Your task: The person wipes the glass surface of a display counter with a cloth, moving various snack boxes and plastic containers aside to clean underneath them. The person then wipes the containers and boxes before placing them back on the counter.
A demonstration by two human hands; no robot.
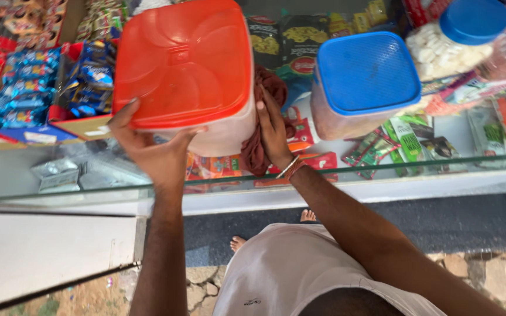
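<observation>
Glass counter point(60, 193): left hand point(153, 153) grips orange-lidded jar point(185, 64); right hand point(273, 131) presses cloth point(259, 146).

Head-worn view, steeply down, close

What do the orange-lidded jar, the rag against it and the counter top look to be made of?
Orange-lidded jar: looks like plastic, with a glossy moulded lid showing pressed ridges and a cloudy, translucent body. The left hand grips it.
Rag: soft woven cloth, matte maroon, bunched in folds under the right hand.
Counter top: probably clear glass, since packets show through it and its edge looks greenish.
</observation>
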